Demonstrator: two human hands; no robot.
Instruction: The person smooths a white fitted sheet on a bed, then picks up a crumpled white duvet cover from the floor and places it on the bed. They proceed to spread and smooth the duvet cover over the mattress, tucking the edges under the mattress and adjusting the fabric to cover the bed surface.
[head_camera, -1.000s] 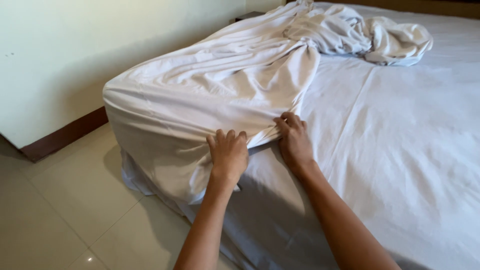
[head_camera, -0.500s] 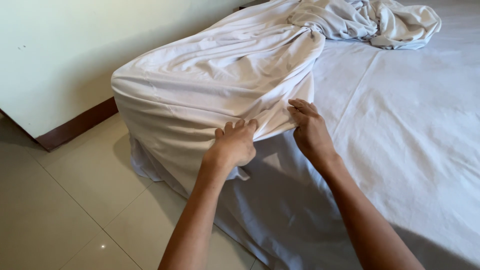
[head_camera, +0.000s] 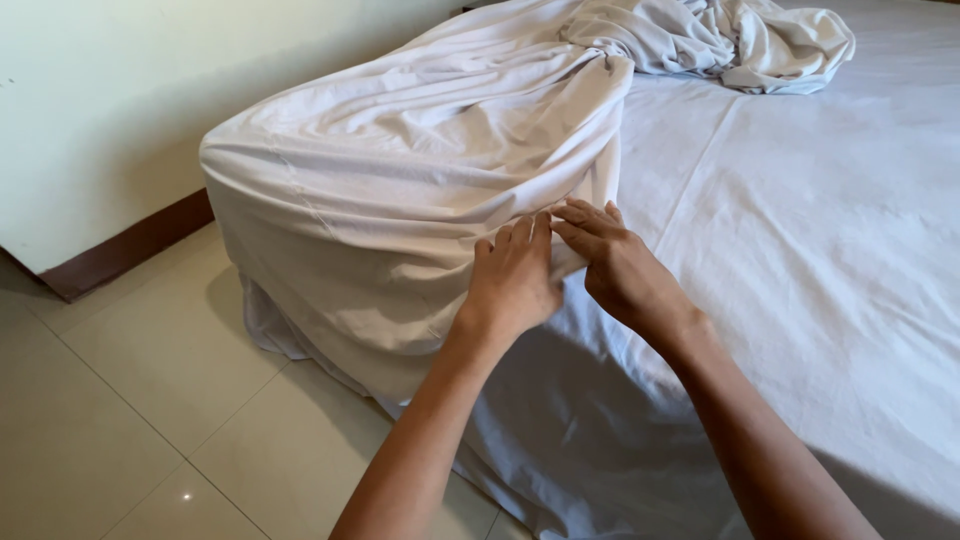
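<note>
Nearby, both hands' fingers (head_camera: 540, 232) pinching bunched white sheet (head_camera: 400, 180), crumpled bedding (head_camera: 760, 40) beyond.

There are no boxes, bags or packs to see here. There are no labels, signs or screens either.
</note>
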